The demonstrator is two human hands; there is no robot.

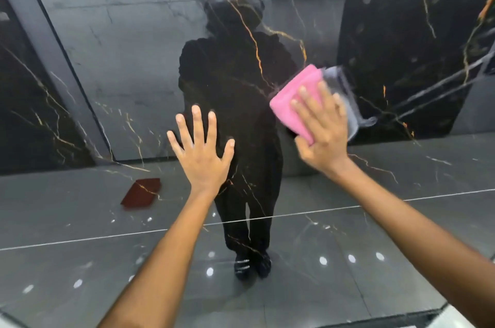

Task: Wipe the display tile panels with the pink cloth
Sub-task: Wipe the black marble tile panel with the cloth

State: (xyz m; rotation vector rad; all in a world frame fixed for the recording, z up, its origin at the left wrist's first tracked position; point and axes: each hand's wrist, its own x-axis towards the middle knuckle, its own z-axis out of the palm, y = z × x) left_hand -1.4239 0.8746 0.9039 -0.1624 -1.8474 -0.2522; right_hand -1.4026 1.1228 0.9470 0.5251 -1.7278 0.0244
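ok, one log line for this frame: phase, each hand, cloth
phase: wiping | right hand: flat, pressing pink cloth on glossy tile panel | left hand: open, spread on panel

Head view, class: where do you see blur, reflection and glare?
Head view: the right hand and pink cloth are motion-blurred; the left hand is sharp; the glossy tile panel mirrors a dark standing figure and bright ceiling-light spots.

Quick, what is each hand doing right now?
Left hand: open, fingers spread flat on the dark tile panel.
Right hand: open, straight fingers pressing the pink cloth against it.
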